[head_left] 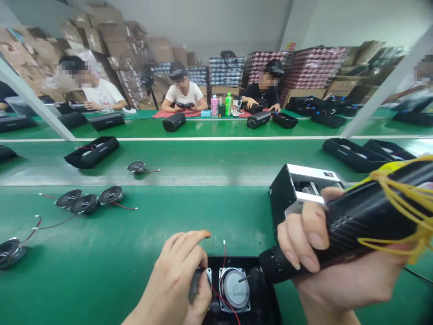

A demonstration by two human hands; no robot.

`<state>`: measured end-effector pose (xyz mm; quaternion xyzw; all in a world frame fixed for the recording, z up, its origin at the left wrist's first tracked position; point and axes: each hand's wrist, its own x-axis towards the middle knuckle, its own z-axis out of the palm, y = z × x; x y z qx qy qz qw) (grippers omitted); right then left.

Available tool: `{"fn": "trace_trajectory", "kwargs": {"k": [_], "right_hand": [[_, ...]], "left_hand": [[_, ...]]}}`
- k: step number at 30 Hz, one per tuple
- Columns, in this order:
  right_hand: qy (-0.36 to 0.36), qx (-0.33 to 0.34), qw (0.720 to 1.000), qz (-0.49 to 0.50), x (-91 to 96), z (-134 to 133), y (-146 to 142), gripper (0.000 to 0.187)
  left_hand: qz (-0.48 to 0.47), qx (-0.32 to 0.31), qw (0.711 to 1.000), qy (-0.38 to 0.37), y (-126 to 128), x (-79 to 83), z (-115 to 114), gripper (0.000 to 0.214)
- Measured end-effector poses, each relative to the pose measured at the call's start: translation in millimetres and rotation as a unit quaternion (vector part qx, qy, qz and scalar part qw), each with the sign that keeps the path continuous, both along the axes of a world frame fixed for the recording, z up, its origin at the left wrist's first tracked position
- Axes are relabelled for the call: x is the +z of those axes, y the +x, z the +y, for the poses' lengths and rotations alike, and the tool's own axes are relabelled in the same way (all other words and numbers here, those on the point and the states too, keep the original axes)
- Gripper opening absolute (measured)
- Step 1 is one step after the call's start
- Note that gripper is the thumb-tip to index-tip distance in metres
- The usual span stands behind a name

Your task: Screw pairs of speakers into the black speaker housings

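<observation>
My right hand [338, 253] is wrapped round a black electric screwdriver [365, 212] with yellow bands tied about its rear. Its bit slants down to the left over a round speaker driver [235, 289], magnet side up; whether the tip touches anything I cannot tell. That driver sits in a black speaker housing [264, 298] at the bottom edge. Over the housing's left part, my left hand [179, 275] is closed on a small dark piece [194, 286], its kind unclear. This hand partly hides a second driver. Red wires [221, 295] cross the housing; a white connector [224, 242] lies beyond it.
A black and silver boxy machine [284, 194] stands behind my right hand. Loose speaker drivers [84, 203] with red leads lie to the left. More black housings [93, 153] rest on the middle strip. Several people sit at the far bench, with stacked cartons [104, 27] behind.
</observation>
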<state>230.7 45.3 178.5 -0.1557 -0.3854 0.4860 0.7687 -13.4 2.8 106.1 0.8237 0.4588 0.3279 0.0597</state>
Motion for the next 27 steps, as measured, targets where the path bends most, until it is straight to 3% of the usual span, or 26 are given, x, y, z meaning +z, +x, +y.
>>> {"fn": "trace_trajectory", "kwargs": {"k": [4, 9, 20, 27], "right_hand": [[0.007, 0.033, 0.999, -0.002, 9.0, -8, -13, 0.051], [-0.014, 0.047, 0.999, 0.000, 1.7, -14, -34, 0.043], [-0.029, 0.123, 0.992, 0.008, -4.7, -17, -26, 0.047], [-0.022, 0.129, 0.991, 0.011, -7.0, -18, -24, 0.049]], "left_hand": [[-0.044, -0.035, 0.998, 0.015, -7, -8.1, -1, 0.012], [-0.020, -0.095, 0.995, 0.033, -6, -13.0, -1, 0.023], [-0.029, -0.088, 0.996, 0.011, 12, -3.0, -5, 0.014], [-0.029, -0.081, 0.996, 0.017, 16, 0.9, -4, 0.016]]}}
